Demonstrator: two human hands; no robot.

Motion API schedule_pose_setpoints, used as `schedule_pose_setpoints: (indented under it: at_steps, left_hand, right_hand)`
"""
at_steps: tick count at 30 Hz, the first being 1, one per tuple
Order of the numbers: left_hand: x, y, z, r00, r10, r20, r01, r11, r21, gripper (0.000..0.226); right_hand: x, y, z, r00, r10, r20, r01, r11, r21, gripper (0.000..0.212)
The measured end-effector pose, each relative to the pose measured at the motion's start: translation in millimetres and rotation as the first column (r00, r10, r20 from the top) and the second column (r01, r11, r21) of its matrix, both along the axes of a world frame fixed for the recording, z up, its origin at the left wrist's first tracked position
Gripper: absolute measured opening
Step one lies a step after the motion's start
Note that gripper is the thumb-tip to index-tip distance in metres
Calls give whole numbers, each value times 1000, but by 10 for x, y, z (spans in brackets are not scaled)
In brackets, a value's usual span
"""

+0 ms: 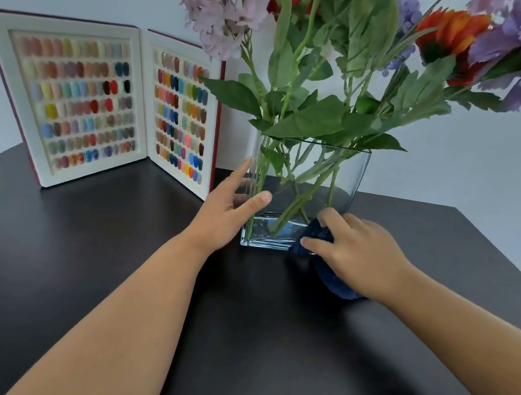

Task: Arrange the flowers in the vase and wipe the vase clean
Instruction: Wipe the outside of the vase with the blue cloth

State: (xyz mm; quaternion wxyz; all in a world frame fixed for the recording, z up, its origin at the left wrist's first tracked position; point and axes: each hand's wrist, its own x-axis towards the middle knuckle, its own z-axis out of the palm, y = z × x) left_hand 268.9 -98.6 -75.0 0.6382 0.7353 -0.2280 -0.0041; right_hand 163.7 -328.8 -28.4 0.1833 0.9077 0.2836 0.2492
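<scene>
A clear rectangular glass vase [353, 175] stands on the dark table [225, 348]. Several flowers [323, 69] fill it: pink, red, orange and purple blooms on green leafy stems. My left hand [229, 209] grips the vase's left front corner, thumb on the front pane, fingers along the left side. My right hand [358, 249] presses a dark blue cloth [315, 236] against the lower right of the front pane. Part of the cloth trails onto the table under my wrist.
An open book of nail colour samples [94, 105] stands upright at the back left, close to the vase's left side. A pale wall is behind. The table's right edge [503, 254] runs diagonally at the right.
</scene>
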Motion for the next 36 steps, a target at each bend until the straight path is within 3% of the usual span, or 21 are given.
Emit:
schedule_pose_setpoints:
  at_steps: [2,6,10,12,15,18,30,36]
  left_hand:
    - [-10,12,13,1000,4,14,-4,999,34,91]
    - [-30,35,39,999,10,52,-13,997,73,93]
    - [-35,45,46,997,8,73,-16,994,110,99]
    - [-36,49,37,997,10,81,-20,991,132,103]
    - [-26,55,32,997,8,83,-20,990,142,109]
    - [-31,57,44,996,13,83,-25,988,154,115]
    - [61,40,5,998,56,1,-56,997,55,94]
    - [62,42,-8,999,52,-5,-51,998,42,94]
  right_hand:
    - [-19,-88,191,997,15,71,-24,993,119,34]
    - [-3,-291,615,951,-103,290,-27,910,413,27]
    - [44,-330,496,946,-149,286,-17,863,504,28]
    - [5,-306,313,968,-110,227,-10,882,472,29]
    - [-66,-291,31,991,-43,124,13,971,240,33]
    - [-68,-253,-81,997,-67,35,65,996,64,40]
    - [45,544,-175,997,-30,69,25,997,71,34]
    - [107,833,-234,1000,-5,27,6,998,-55,26]
